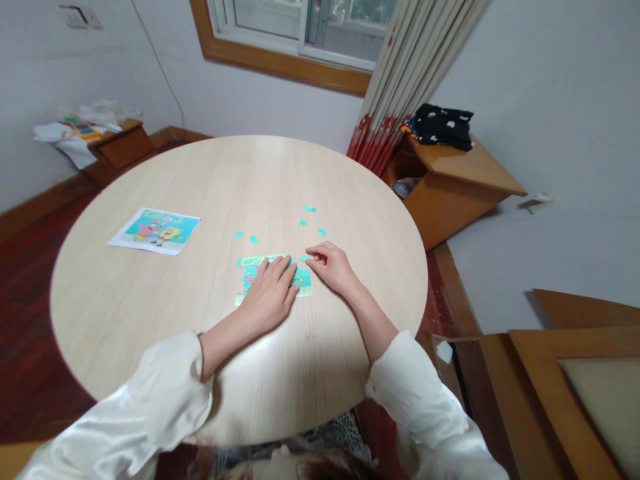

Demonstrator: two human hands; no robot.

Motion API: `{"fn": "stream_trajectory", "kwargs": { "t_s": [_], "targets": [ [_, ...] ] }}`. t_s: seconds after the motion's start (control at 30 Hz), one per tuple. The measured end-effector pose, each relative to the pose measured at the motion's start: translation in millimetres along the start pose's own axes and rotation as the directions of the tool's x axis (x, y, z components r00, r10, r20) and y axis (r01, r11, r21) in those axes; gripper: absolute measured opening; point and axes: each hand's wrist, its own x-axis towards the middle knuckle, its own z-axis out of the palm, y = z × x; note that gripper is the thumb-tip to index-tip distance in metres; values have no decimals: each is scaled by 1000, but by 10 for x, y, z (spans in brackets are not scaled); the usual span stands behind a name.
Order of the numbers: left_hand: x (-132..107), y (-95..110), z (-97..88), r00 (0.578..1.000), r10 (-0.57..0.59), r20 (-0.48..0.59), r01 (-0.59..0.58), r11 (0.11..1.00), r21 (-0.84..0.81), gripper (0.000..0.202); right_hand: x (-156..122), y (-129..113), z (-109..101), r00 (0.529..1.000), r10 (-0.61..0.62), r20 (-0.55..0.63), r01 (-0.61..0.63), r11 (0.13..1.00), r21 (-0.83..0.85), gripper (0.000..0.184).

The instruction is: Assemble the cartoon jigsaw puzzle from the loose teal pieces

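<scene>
A partly assembled jigsaw puzzle (305, 283), mostly turquoise with a pale lower edge, lies on the round table. My left hand (271, 287) rests flat over its middle, fingers spread, hiding much of the picture. At the puzzle's upper right, my right hand (330, 265) has thumb and forefinger pinched on a small turquoise puzzle piece (303, 259). Beyond the puzzle lie several loose turquoise pieces, among them a puzzle piece (254, 239) on the left and another puzzle piece (322, 232) on the right. A printed cartoon picture sheet (163, 231) lies to the left.
The round wooden table (150, 320) fills the middle of the view. Behind it are a window (300, 33) and a long curtain (400, 73). A wooden cabinet (450, 173) with dark folded cloth (443, 125) stands at the right. Papers (75, 137) lie on a low stand at the left.
</scene>
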Motion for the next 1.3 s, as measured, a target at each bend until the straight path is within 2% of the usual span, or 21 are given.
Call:
{"fn": "stream_trajectory", "kwargs": {
  "t_s": [0.3,0.6,0.8,1.07,1.3],
  "targets": [
    [-9,-8,62,995,-39,93,31,995,92,55,6,-21,-7,999,-2,35,4,999,-40,11],
    [-15,-57,105,997,-14,74,9,997,75,54,-25,-65,-32,997,-2,77,2,1000,-3,7],
    [-3,-19,51,991,-49,127,39,996,86,55,-20,-106,-43,995,25,95,-25,1000,8,6],
    [-4,-21,45,992,-37,117,26,995,96,55,-20,-71,-20,996,2,87,-2,1000,0,7],
    [8,39,-32,983,-71,168,56,994,92,53,27,-51,31,1000,-4,9,4,999,-40,9]
  ]
}}
